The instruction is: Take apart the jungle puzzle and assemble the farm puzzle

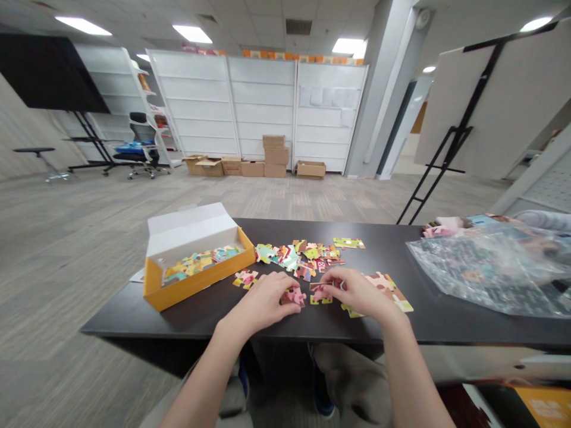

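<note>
Over the dark table, my left hand [272,300] is closed on a pink puzzle piece [295,296] between thumb and fingers. My right hand [350,290] pinches another puzzle piece [317,286], seen nearly edge-on. Just below it, a pink and green puzzle piece [322,298] lies on the table. Partly hidden by my right hand, several joined pieces form a puzzle section [392,290]. Beyond both hands spreads a pile of loose puzzle pieces [289,257]. One more loose piece [245,278] lies left of my left hand, and a green strip of pieces [348,243] sits farther back.
An open yellow box [200,282] with puzzle pieces inside stands at the left of the table [214,318]. Clear plastic packaging [495,267] covers the right end. Past the table are an easel-like stand [439,154], cardboard boxes [275,156] and white shelving [263,98].
</note>
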`<state>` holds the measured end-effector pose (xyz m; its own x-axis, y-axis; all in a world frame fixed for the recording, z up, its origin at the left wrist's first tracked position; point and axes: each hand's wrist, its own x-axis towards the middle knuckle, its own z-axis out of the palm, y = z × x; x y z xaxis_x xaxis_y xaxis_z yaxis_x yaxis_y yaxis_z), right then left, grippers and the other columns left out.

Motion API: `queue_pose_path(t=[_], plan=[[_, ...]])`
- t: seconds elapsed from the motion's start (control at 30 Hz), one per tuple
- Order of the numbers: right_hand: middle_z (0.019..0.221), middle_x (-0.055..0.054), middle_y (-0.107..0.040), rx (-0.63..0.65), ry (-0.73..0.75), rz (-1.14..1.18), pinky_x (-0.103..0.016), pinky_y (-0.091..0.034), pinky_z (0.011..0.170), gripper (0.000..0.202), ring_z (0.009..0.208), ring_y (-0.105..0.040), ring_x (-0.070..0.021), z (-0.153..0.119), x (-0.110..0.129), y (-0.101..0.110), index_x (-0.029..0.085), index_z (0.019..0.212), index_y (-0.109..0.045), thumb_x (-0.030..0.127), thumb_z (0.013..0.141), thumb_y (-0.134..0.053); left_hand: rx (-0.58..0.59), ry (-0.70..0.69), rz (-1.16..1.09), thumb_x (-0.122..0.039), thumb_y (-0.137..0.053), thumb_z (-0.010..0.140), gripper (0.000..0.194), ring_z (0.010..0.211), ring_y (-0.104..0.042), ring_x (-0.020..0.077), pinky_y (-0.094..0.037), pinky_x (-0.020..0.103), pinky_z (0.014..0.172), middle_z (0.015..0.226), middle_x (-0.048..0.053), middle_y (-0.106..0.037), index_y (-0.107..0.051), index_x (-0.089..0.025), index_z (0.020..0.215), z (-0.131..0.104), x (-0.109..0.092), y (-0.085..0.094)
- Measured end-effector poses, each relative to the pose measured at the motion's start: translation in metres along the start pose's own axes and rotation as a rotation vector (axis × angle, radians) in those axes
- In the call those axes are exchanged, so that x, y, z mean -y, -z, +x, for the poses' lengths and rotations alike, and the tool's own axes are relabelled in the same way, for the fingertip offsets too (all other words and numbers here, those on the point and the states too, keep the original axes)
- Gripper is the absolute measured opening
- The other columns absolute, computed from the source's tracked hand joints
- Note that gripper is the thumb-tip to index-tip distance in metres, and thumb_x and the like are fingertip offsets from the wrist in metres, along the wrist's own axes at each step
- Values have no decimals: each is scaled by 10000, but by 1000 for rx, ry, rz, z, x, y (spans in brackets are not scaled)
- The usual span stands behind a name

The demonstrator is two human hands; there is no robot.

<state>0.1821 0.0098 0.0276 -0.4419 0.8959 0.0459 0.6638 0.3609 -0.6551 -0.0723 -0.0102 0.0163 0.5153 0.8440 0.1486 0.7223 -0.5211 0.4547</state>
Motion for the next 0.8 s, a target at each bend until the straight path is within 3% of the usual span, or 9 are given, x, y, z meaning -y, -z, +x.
queue_pose_path(t=[0.1, 0.17, 0.33, 0.5, 0.6, 0.67, 0.8], plan=[[868, -6, -712, 67, -19, 80, -277, -487, 712, 412, 756, -646, -161, -5, -3, 1, 231, 1343, -582, 290, 936, -554, 6, 1, -7, -336, -772, 827, 239, 991, -620, 239, -468, 332, 859, 1033, 36, -693, -694, -234, 1029, 1, -1, 1], [823, 10, -691, 123, -24, 83, -272, -481, 694, 492, 723, -633, -155, -8, -3, 1, 253, 1432, -515, 326, 947, -551, 7, 7, -3, -330, -771, 828, 234, 991, -618, 241, -465, 335, 862, 1031, 37, -692, -693, -233, 1027, 1, -1, 1], [746, 18, -654, 160, -57, 84, -241, -427, 572, 300, 630, -593, -138, -10, 0, 3, 228, 1158, -664, 389, 912, -603, 5, 11, 7, -335, -768, 835, 233, 989, -612, 242, -459, 343, 868, 1027, 36, -691, -698, -237, 1034, 0, -2, -1], [670, 17, -671, 3, -106, 126, -245, -451, 581, 112, 614, -638, -153, -4, -6, 0, 217, 929, -592, 324, 895, -599, 4, 5, 6, -339, -761, 840, 226, 994, -614, 237, -466, 336, 863, 1041, 38, -688, -696, -238, 1032, -1, -1, -1], [663, -6, -683, -65, -150, 46, -246, -431, 561, 154, 617, -639, -162, -1, -9, 0, 215, 799, -588, 340, 869, -645, 0, 0, 13, -335, -758, 840, 223, 998, -617, 239, -468, 338, 862, 1051, 38, -689, -694, -239, 1031, -1, -1, -1], [644, -1, -677, -77, -168, -10, -244, -409, 546, 141, 601, -626, -161, 0, -8, 1, 210, 793, -616, 328, 852, -666, -2, -5, 15, -342, -752, 845, 224, 1000, -619, 240, -471, 339, 861, 1053, 40, -690, -693, -240, 1035, -1, -3, -1], [610, 30, -659, -68, -134, -7, -245, -419, 562, 191, 576, -619, -152, 2, -5, 1, 215, 1021, -713, 288, 858, -644, 6, 3, 16, -347, -751, 846, 247, 1023, -625, 246, -479, 348, 884, 1083, 50, -690, -683, -229, 1052, 0, -7, -1]])
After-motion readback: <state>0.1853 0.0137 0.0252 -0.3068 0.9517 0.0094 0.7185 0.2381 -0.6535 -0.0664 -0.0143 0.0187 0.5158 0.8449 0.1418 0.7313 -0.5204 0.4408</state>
